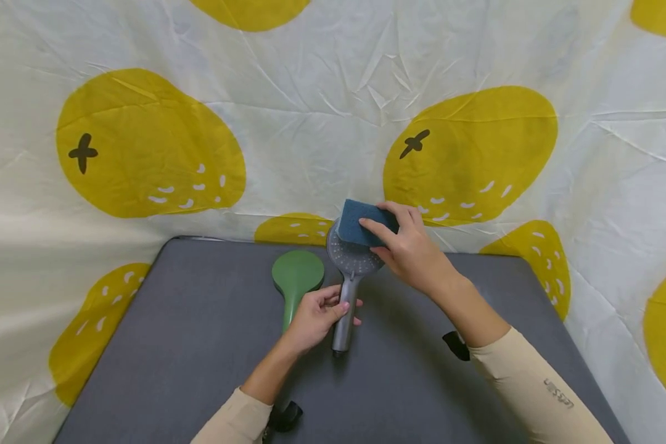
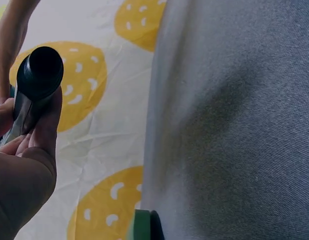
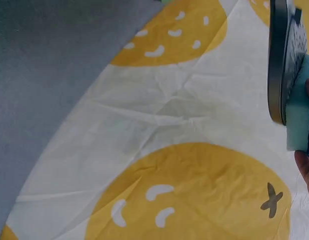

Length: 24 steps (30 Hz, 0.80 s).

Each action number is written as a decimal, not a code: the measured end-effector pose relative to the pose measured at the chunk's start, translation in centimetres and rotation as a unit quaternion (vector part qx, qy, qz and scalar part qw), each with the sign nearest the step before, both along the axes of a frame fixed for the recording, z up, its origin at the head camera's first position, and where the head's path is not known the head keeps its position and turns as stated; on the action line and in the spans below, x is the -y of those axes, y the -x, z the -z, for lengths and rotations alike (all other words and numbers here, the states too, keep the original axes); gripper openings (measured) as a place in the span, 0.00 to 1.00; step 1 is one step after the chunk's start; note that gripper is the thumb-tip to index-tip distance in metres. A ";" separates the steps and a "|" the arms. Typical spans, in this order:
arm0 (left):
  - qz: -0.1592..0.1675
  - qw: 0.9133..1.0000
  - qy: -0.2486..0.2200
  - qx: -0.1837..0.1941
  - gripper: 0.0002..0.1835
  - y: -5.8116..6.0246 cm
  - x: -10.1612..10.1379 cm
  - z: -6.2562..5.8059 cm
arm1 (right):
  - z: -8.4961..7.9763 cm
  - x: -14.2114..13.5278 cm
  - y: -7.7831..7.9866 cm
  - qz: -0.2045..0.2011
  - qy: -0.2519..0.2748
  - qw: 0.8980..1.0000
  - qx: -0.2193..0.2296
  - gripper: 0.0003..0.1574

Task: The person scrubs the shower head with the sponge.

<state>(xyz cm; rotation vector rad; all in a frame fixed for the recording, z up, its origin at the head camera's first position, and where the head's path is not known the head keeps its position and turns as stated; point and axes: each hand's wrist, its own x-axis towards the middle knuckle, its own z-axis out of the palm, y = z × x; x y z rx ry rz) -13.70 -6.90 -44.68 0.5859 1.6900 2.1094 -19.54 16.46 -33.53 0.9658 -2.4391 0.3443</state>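
Observation:
A grey shower head (image 1: pixel 355 258) is held up above the table, its round nozzle face turned toward me. My left hand (image 1: pixel 314 317) grips its handle, thumb across the front. In the left wrist view the handle's dark round end (image 2: pixel 43 67) points at the camera. My right hand (image 1: pixel 413 250) pinches a blue sponge (image 1: pixel 366 223) by its edges. The sponge lies against the upper part of the nozzle face and hides some of it. In the right wrist view its pale foam side (image 3: pixel 298 117) touches the nozzle face. A green shower head (image 1: pixel 298 271) lies just left of my left hand.
The dark grey table (image 1: pixel 189 333) spreads beneath both hands. Behind it hangs a white cloth (image 1: pixel 305 154) with yellow fruit prints, meeting the table's far edge. Black straps (image 1: pixel 456 346) show near the wrists.

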 end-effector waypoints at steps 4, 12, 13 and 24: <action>0.010 1.000 -0.009 -0.007 0.27 0.0 0.1 0.1 | -0.5 -0.2 1.0 0.005 0.013 1.000 0.001 0.37; 0.004 1.000 -0.023 -0.003 0.25 0.1 0.2 0.3 | -0.9 0.2 1.8 -0.002 0.030 1.000 -0.003 0.35; 0.002 1.000 -0.022 -0.004 0.25 0.1 0.2 0.3 | -0.8 0.4 1.8 -0.006 0.029 1.000 -0.003 0.35; -0.026 0.999 0.029 -0.013 0.24 -0.2 0.2 0.1 | 1.4 2.8 -0.9 -0.046 -0.026 0.999 0.005 0.36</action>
